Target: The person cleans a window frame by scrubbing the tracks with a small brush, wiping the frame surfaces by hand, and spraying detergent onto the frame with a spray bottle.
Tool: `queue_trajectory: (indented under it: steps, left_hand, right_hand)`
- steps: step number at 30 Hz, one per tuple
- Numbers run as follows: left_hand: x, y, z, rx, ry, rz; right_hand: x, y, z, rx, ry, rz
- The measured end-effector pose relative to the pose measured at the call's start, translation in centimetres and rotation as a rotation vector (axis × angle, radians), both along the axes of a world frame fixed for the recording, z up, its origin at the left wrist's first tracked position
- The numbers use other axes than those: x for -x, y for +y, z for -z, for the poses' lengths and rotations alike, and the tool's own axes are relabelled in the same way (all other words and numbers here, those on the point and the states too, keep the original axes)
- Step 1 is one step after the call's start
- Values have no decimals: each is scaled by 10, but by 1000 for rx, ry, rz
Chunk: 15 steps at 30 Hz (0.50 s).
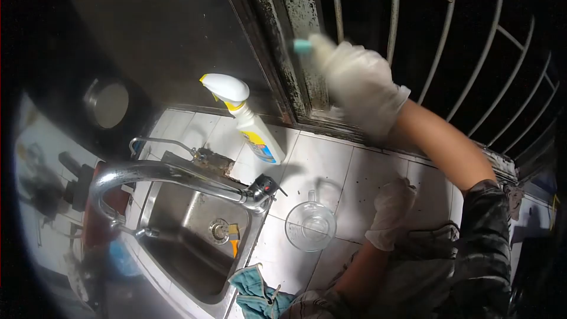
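Observation:
My right hand (360, 80), in a white glove, is raised at the worn window frame (301, 18). It is closed around a small tool whose teal end (303, 46) points at the frame; motion blur hides what kind of tool it is. Lower down, my left hand (393, 207), also gloved, rests on the white tiled counter (366, 177). Its fingers look loosely stretched out, with nothing seen in them. Left of that hand stands a clear glass jug (310, 227) with a handle. A white spray bottle (260, 136) with a yellow collar stands by the window sill.
A steel sink (195, 218) with a curved chrome faucet (171, 174) lies to the left. Inside it is a yellow-handled paintbrush (234, 239) near the drain. A teal cloth (260, 289) lies at the sink's near edge. Metal window bars (443, 41) run along the right.

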<state>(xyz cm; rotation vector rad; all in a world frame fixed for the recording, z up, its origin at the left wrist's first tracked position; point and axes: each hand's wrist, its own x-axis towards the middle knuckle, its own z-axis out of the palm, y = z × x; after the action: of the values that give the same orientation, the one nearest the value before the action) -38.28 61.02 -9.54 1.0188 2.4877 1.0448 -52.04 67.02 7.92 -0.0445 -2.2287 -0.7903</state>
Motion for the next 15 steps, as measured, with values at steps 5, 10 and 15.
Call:
queue_trajectory:
  steps: [5,10,15]
  left_hand:
    - [14,-3,-4,71,-22,161]
    - [18,-3,-46,161,-462,-175]
    - [18,-2,-25,107,-429,-125]
  right_hand:
    - [22,18,110,545,-405,-154]
    - [26,27,132,376,-331,-257]
    - [9,6,91,454,-339,-115]
